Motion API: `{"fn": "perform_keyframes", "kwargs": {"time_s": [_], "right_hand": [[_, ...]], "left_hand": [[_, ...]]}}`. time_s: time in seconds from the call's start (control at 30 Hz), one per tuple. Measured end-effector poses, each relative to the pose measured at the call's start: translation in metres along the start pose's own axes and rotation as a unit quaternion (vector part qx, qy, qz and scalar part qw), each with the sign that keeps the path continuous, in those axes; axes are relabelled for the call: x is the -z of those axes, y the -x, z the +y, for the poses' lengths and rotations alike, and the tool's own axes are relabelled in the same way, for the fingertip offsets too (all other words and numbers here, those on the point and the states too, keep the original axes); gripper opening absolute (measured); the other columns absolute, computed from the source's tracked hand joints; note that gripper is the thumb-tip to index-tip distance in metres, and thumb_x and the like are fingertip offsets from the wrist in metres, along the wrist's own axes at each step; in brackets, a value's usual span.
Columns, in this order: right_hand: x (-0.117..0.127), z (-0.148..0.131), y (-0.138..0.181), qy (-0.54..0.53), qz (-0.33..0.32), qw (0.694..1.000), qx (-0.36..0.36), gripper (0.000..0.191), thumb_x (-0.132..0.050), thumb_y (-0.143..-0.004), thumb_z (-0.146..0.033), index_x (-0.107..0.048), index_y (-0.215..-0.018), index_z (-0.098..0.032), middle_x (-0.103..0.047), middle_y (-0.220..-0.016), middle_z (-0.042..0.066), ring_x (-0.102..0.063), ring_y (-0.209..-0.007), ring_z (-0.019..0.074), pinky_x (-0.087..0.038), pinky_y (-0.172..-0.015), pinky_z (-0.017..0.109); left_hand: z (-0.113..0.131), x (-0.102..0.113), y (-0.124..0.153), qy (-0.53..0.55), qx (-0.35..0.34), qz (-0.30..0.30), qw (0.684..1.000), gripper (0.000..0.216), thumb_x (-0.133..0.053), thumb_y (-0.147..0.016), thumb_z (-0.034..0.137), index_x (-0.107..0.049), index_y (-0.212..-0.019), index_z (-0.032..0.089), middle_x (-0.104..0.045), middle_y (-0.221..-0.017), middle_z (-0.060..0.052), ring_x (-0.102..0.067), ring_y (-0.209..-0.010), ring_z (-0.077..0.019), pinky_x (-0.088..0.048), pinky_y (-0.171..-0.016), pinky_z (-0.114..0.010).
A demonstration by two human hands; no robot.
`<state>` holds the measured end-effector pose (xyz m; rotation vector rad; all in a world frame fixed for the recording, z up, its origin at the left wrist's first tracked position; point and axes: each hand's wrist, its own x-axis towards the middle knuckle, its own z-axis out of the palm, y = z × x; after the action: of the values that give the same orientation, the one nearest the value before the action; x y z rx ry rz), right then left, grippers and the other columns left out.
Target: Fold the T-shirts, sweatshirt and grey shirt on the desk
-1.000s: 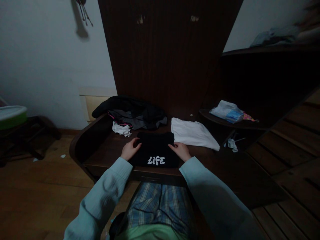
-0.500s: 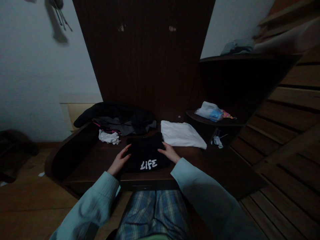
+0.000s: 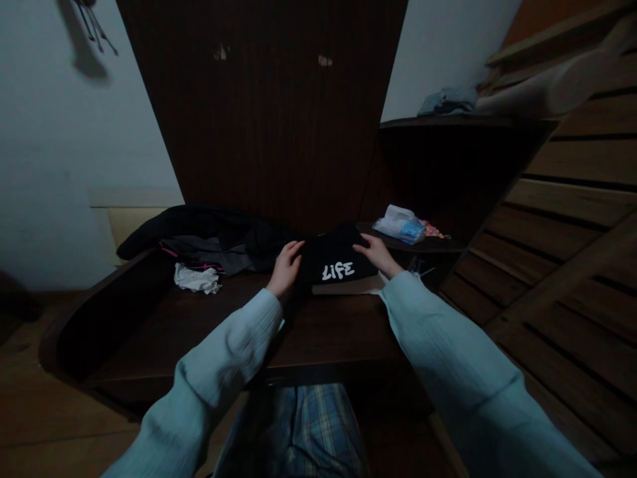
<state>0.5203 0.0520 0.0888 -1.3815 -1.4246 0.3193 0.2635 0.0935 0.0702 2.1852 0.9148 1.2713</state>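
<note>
A folded black garment (image 3: 338, 262) with white "LIFE" lettering lies on top of a folded white garment (image 3: 348, 287), of which only the front edge shows, on a dark wooden desk (image 3: 318, 332). My left hand (image 3: 284, 269) holds the black garment's left side, fingers curled round its edge. My right hand (image 3: 375, 253) grips its right side the same way. Both arms wear pale blue sleeves.
A heap of dark and grey clothes (image 3: 209, 236) and a crumpled white cloth (image 3: 196, 279) lie at the desk's back left. A small side shelf holds a white and blue packet (image 3: 401, 224). A dark wardrobe panel (image 3: 269, 113) rises behind. Wooden slats (image 3: 562, 219) run along the right.
Both hands have carried the black "LIFE" garment away from the desk's front and to the right, onto the white folded garment. The view has shifted too.
</note>
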Motion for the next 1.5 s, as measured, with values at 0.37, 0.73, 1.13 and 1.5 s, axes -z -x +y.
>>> {"fn": "perform_keyframes", "kwargs": {"time_s": [0.37, 0.73, 1.13, 1.5], "right_hand": [[0.008, 0.105, 0.003, 0.082, 0.111, 0.983, -0.122, 0.04, -0.065, -0.06, -0.018, -0.061, -0.099, -0.015, -0.066, -0.096, 0.009, -0.061, -0.087, 0.0209, -0.044, -0.083, 0.04], [-0.006, 0.139, 0.021, 0.091, 0.13, 0.983, -0.096, 0.021, -0.054, -0.068, -0.024, -0.067, -0.083, -0.018, -0.069, -0.089, 0.006, -0.062, -0.083, 0.0185, -0.046, -0.08, 0.038], [0.0, 0.119, 0.013, 0.226, 0.173, 0.955, -0.084, 0.03, -0.045, -0.068, -0.013, -0.065, -0.091, -0.012, -0.063, -0.095, 0.012, -0.057, -0.089, 0.0222, -0.042, -0.084, 0.038], [-0.085, 0.049, 0.051, 0.318, 0.055, 0.946, 0.046, 0.045, -0.04, -0.081, -0.026, -0.043, -0.124, -0.012, -0.047, -0.126, 0.013, -0.039, -0.115, 0.0244, -0.027, -0.097, 0.043]], "left_hand": [[-0.037, -0.109, -0.017, 0.047, 0.118, 0.025, 0.992, 0.041, -0.045, -0.073, 0.006, -0.05, -0.112, 0.013, -0.048, -0.114, -0.013, -0.046, -0.111, -0.0218, -0.032, -0.1, -0.038], [-0.056, -0.116, -0.002, 0.042, 0.131, 0.02, 0.99, 0.024, -0.046, -0.068, 0.007, -0.057, -0.087, 0.017, -0.048, -0.113, -0.009, -0.045, -0.112, -0.0213, -0.032, -0.1, -0.039], [-0.048, -0.125, -0.005, -0.012, 0.053, -0.099, 0.994, 0.04, -0.039, -0.08, 0.017, -0.046, -0.119, 0.011, -0.03, -0.14, -0.014, -0.034, -0.125, -0.0225, -0.026, -0.105, -0.036], [-0.053, -0.124, -0.005, 0.027, 0.101, 0.012, 0.994, 0.036, -0.045, -0.066, 0.002, -0.058, -0.098, 0.013, -0.052, -0.116, -0.012, -0.048, -0.11, -0.0196, -0.035, -0.097, -0.03]]}}
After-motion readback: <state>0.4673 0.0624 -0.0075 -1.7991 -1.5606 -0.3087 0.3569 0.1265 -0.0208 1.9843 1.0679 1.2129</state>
